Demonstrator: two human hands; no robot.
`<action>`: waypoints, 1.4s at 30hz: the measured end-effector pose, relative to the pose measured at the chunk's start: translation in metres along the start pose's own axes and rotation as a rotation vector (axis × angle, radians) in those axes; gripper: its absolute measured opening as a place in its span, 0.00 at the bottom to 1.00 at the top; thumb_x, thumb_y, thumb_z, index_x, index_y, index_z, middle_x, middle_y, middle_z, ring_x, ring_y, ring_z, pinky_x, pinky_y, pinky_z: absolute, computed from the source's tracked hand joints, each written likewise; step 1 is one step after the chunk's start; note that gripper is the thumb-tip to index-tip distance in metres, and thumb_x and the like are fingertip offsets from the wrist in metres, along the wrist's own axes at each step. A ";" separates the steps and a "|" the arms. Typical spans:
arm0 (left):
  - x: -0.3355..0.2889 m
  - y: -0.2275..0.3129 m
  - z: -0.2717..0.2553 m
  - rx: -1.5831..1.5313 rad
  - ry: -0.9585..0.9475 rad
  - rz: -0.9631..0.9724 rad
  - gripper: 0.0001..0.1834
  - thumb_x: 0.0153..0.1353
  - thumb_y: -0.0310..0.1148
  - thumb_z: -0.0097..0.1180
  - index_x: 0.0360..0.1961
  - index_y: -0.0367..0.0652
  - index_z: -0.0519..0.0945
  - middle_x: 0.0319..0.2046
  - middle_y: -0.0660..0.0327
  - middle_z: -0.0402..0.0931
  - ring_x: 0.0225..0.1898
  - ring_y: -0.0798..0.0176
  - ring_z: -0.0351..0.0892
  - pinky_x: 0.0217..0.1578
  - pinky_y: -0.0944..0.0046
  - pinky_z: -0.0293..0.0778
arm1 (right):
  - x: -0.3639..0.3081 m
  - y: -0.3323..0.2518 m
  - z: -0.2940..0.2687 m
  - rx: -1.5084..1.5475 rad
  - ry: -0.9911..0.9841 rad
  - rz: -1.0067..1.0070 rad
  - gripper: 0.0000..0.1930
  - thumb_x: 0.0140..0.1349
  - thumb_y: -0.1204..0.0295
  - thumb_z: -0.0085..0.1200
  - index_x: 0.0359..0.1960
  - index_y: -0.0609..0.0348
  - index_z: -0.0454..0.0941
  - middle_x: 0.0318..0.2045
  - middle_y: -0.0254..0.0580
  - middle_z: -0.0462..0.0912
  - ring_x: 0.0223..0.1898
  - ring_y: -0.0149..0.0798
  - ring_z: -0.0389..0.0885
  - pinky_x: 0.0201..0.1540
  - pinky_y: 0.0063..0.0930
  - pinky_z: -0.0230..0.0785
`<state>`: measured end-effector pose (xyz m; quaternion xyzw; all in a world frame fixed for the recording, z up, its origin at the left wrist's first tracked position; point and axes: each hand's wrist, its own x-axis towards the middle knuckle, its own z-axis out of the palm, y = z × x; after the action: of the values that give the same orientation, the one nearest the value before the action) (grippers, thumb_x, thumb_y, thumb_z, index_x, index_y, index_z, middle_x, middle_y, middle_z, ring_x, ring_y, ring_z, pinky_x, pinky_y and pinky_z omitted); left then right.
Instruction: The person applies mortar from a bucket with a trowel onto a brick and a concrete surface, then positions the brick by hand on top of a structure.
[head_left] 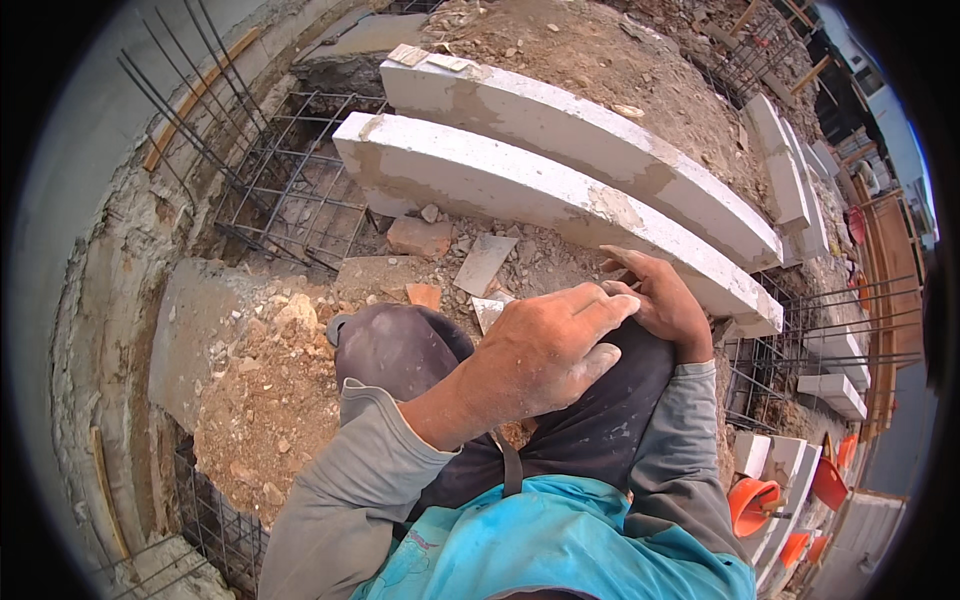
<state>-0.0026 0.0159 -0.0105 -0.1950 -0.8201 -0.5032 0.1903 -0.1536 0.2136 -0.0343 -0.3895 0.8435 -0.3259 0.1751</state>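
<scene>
My left hand [545, 350] is raised over my lap, dusty, its thumb apart from its bent fingers and nothing visible between them. Its fingertips meet or overlap my right hand [662, 303], which is close by above my right knee. The right hand's fingers are partly stretched and spread, with no object seen in them; my left hand hides some of it. Just beyond both hands runs the nearer long white block beam [540, 190], with grey mortar smears along its side. Dark, dust-marked trousers [400, 350] cover my bent knees.
A second white block beam [590, 125] runs parallel behind. Steel rebar cages [310, 180] fill trenches at left and right. Broken tile pieces [485, 262] and rubble [270, 410] lie around my legs. An orange bucket [752, 505] and more white blocks [832, 395] are at right.
</scene>
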 end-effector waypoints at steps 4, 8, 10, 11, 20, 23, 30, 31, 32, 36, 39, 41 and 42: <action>-0.005 0.002 0.014 0.093 -0.085 0.067 0.24 0.53 0.32 0.65 0.51 0.40 0.74 0.35 0.54 0.74 0.37 0.50 0.82 0.34 0.54 0.79 | -0.004 0.006 0.006 0.206 -0.010 0.112 0.25 0.63 0.74 0.58 0.62 0.65 0.70 0.47 0.48 0.79 0.38 0.32 0.79 0.38 0.27 0.75; -0.007 0.000 0.009 0.086 -0.010 0.083 0.22 0.54 0.33 0.65 0.48 0.38 0.75 0.36 0.53 0.75 0.37 0.49 0.82 0.34 0.53 0.80 | -0.002 -0.001 0.008 0.224 0.013 0.163 0.25 0.63 0.76 0.57 0.63 0.65 0.70 0.47 0.47 0.79 0.38 0.31 0.77 0.41 0.27 0.73; -0.009 -0.001 0.010 0.072 0.010 0.082 0.21 0.54 0.33 0.65 0.47 0.38 0.75 0.36 0.53 0.76 0.37 0.49 0.83 0.34 0.54 0.80 | -0.002 -0.003 0.010 0.220 0.003 0.182 0.25 0.63 0.76 0.57 0.63 0.65 0.70 0.46 0.46 0.79 0.38 0.31 0.77 0.42 0.26 0.73; -0.010 0.000 0.009 0.070 0.009 0.075 0.21 0.53 0.33 0.65 0.47 0.37 0.75 0.36 0.52 0.76 0.37 0.49 0.83 0.34 0.54 0.80 | -0.002 -0.004 0.011 0.221 0.004 0.193 0.25 0.63 0.76 0.57 0.63 0.65 0.70 0.46 0.46 0.79 0.38 0.31 0.77 0.42 0.26 0.73; -0.010 0.003 0.012 0.047 0.015 0.085 0.22 0.53 0.33 0.65 0.47 0.37 0.76 0.37 0.53 0.76 0.38 0.49 0.83 0.34 0.54 0.80 | -0.002 -0.011 0.008 0.146 0.016 0.238 0.25 0.63 0.76 0.58 0.62 0.65 0.71 0.45 0.46 0.79 0.37 0.30 0.77 0.41 0.26 0.73; -0.015 0.002 0.006 0.064 -0.007 0.070 0.21 0.53 0.33 0.65 0.48 0.38 0.76 0.37 0.53 0.76 0.38 0.50 0.83 0.35 0.55 0.80 | 0.001 -0.016 0.018 0.191 0.023 0.221 0.25 0.63 0.75 0.58 0.62 0.65 0.71 0.45 0.46 0.79 0.37 0.30 0.77 0.41 0.26 0.73; 0.003 0.007 0.003 0.070 -0.068 0.091 0.21 0.53 0.32 0.65 0.49 0.39 0.76 0.35 0.54 0.76 0.37 0.51 0.82 0.33 0.54 0.79 | -0.002 0.005 0.003 0.181 0.025 0.134 0.25 0.63 0.73 0.59 0.62 0.64 0.71 0.45 0.47 0.80 0.37 0.32 0.80 0.40 0.27 0.74; 0.006 0.009 0.000 0.057 -0.030 0.109 0.22 0.52 0.31 0.65 0.50 0.40 0.76 0.35 0.55 0.76 0.36 0.52 0.82 0.32 0.55 0.78 | 0.001 -0.003 -0.002 0.181 0.031 0.142 0.25 0.63 0.72 0.59 0.61 0.64 0.72 0.45 0.48 0.81 0.37 0.33 0.80 0.40 0.29 0.75; 0.006 0.011 -0.003 0.027 -0.060 0.070 0.25 0.51 0.29 0.65 0.52 0.40 0.76 0.34 0.55 0.76 0.34 0.53 0.81 0.32 0.57 0.78 | 0.003 -0.002 -0.001 0.121 0.044 0.062 0.24 0.63 0.69 0.59 0.60 0.65 0.72 0.44 0.52 0.82 0.37 0.38 0.83 0.39 0.32 0.76; 0.002 0.008 0.002 -0.054 -0.080 -0.035 0.26 0.49 0.18 0.58 0.54 0.38 0.78 0.37 0.55 0.80 0.32 0.61 0.81 0.34 0.64 0.77 | 0.004 0.015 0.011 -0.101 0.027 -0.026 0.24 0.62 0.63 0.59 0.56 0.66 0.73 0.43 0.57 0.83 0.41 0.50 0.84 0.43 0.40 0.76; 0.001 0.016 0.004 -0.056 -0.074 -0.052 0.27 0.47 0.18 0.58 0.53 0.36 0.78 0.37 0.53 0.80 0.33 0.62 0.81 0.36 0.64 0.77 | 0.002 0.014 0.016 -0.145 0.028 -0.056 0.24 0.61 0.64 0.59 0.55 0.66 0.74 0.40 0.59 0.82 0.45 0.58 0.81 0.48 0.46 0.73; 0.001 0.017 0.006 -0.043 -0.099 -0.023 0.27 0.48 0.20 0.58 0.54 0.34 0.78 0.38 0.53 0.80 0.33 0.63 0.81 0.37 0.64 0.77 | -0.001 0.007 0.017 -0.146 0.034 -0.056 0.20 0.60 0.65 0.59 0.49 0.65 0.77 0.39 0.58 0.83 0.44 0.59 0.81 0.48 0.47 0.73; 0.003 0.017 0.008 -0.039 -0.099 -0.017 0.26 0.48 0.20 0.58 0.54 0.34 0.78 0.38 0.53 0.80 0.34 0.63 0.81 0.37 0.64 0.77 | -0.004 0.005 0.015 -0.158 0.047 -0.042 0.19 0.59 0.65 0.59 0.48 0.65 0.77 0.39 0.58 0.83 0.44 0.59 0.81 0.48 0.47 0.73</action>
<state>0.0024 0.0307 0.0000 -0.2164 -0.8200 -0.5106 0.1415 -0.1456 0.2135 -0.0488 -0.4121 0.8620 -0.2710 0.1168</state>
